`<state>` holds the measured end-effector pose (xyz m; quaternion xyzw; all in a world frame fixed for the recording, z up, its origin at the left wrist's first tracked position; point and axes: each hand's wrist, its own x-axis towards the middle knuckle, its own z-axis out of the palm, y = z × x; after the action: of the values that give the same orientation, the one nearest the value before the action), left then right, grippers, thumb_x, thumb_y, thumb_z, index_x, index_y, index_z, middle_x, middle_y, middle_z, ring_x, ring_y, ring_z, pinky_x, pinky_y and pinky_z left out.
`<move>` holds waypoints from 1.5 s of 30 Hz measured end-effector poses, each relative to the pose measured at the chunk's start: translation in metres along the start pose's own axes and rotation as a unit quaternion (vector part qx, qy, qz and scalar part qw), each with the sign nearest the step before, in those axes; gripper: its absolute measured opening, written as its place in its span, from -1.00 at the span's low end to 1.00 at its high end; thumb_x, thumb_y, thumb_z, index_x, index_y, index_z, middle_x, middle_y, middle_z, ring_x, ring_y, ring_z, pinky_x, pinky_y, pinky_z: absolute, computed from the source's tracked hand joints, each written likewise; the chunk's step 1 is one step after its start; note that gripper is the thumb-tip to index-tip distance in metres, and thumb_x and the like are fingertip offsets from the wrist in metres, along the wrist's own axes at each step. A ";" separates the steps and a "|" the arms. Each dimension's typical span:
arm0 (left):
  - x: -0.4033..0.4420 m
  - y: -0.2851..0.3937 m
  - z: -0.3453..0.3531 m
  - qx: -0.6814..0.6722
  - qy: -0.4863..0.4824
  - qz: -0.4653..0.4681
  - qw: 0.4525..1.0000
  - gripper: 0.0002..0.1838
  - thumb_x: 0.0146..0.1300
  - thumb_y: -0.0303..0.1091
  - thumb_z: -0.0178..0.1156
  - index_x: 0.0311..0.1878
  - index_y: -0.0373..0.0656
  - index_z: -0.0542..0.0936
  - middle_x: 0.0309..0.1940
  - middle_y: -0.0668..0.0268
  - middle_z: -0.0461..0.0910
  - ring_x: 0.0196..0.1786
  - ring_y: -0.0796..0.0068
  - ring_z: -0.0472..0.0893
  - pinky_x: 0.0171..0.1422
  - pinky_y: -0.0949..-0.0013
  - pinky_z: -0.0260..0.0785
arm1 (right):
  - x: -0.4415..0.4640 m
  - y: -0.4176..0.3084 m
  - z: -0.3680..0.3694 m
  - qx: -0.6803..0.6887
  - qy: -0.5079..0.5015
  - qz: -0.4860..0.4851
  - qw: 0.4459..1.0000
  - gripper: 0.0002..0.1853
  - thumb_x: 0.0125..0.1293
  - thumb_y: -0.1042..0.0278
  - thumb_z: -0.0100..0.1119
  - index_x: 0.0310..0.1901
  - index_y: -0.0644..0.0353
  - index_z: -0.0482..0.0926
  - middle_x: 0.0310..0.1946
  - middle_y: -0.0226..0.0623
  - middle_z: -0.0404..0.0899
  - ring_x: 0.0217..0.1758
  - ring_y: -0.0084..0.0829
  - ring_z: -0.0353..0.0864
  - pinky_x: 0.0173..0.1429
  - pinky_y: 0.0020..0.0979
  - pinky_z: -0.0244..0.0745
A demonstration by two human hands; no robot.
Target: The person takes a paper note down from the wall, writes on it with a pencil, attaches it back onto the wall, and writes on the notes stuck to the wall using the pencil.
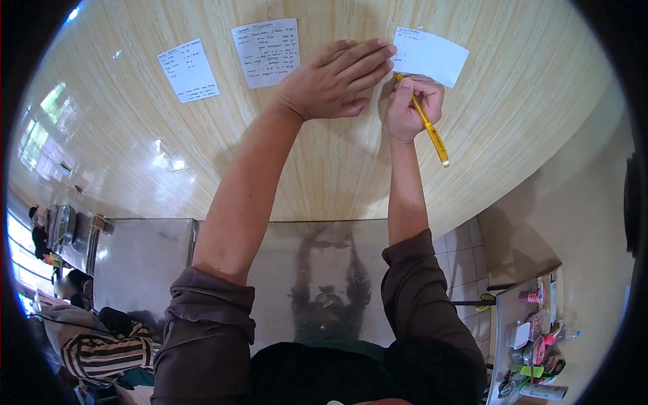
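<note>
My right hand [417,111] grips a yellow pen [432,131], its tip end up by the lower edge of a white paper [439,57] with a few handwritten lines at its upper left. Flat on the wood-grain surface [324,155], my left hand [337,79] has its fingers stretched out, the fingertips at that paper's left edge. Left of this hand, partly beside its wrist, is a second paper [263,54] covered in handwriting. Farther left lies a third handwritten paper [187,71]. The pen's point is hidden by my fingers.
A grey metal-topped table [270,283] stands between the wood-grain surface and my body. At lower right, a small table [503,337] carries several coloured items. Another person in a striped garment [108,351] is at lower left, near a metal basin [65,223].
</note>
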<state>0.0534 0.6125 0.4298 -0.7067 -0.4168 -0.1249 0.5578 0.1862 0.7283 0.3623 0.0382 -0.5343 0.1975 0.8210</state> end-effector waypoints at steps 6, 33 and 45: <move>0.000 0.001 0.000 0.009 0.001 0.002 1.000 -0.25 0.09 0.07 0.23 0.39 0.05 0.43 0.50 0.46 0.30 0.53 0.47 0.28 0.56 0.21 0.09 | 0.002 -0.002 -0.001 -0.025 -0.016 -0.022 0.999 -0.85 0.38 0.53 0.17 -0.29 0.23 0.37 -0.47 -0.26 0.56 -0.54 -0.62 0.46 -0.36 -0.58 0.42; -0.097 0.208 -0.002 -0.155 -0.007 -0.270 0.950 -0.06 0.38 0.10 0.13 0.56 -0.31 -0.05 0.58 -0.21 -0.14 0.63 -0.20 -0.12 0.62 -0.23 -0.20 | -0.300 -0.649 -0.504 -0.570 0.205 0.562 0.563 -0.79 0.31 0.38 0.27 -0.35 0.24 0.42 -0.57 -0.33 0.53 -0.52 -0.56 0.51 -0.44 -0.44 0.47; -0.266 0.791 -0.127 -0.162 -0.270 -0.349 0.883 0.41 0.01 0.41 0.31 0.58 -0.27 -0.35 0.57 -0.27 -0.48 0.60 -0.37 -0.34 0.55 -0.44 -0.37 | -0.163 -0.549 -0.736 -0.476 -0.162 0.635 0.586 -0.77 0.26 0.27 0.40 -0.28 0.19 0.55 -0.45 -0.36 0.64 -0.37 -0.53 0.62 -0.28 -0.43 0.51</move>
<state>0.5007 0.3558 -0.2384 -0.6025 -0.7449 -0.1819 0.2214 0.9635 0.3794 -0.0150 -0.6759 -0.5649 0.3762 0.2874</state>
